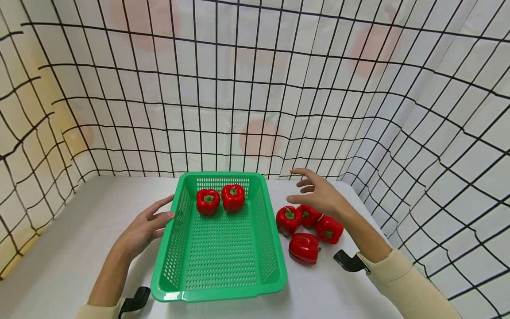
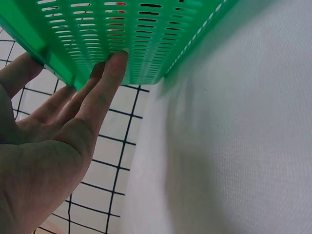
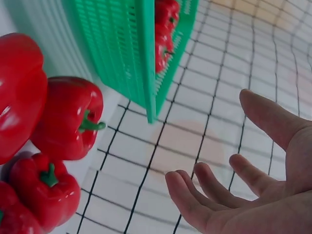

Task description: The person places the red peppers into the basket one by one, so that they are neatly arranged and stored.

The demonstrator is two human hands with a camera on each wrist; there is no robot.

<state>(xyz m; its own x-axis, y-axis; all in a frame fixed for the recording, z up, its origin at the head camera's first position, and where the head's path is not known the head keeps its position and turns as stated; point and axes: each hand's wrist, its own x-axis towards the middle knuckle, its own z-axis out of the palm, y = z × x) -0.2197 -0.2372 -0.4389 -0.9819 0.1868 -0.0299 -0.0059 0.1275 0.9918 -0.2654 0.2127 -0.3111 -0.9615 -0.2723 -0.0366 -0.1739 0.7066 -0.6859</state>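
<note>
My left hand [image 1: 145, 228] is at the left side of a green plastic basket [image 1: 223, 293], thumb near the rim. In the left wrist view its outstretched fingers [image 2: 100, 95] touch the slotted outer wall. Two red bell peppers, one on the left [image 1: 207, 204] and one on the right [image 1: 233, 199], sit upright at the basket's far end. My right hand [image 1: 320, 195] hovers with nothing in it, fingers spread, above several red bell peppers on the table right of the basket. Among those, the nearest pepper [image 1: 304, 249] lies on its side.
A white table [image 1: 99, 230] carries everything. Behind it and along both sides stands a black wire grid [image 1: 215, 106] in front of pale sheeting. Each wrist has a black camera mount, the right mount [image 1: 349, 260] close to the loose peppers.
</note>
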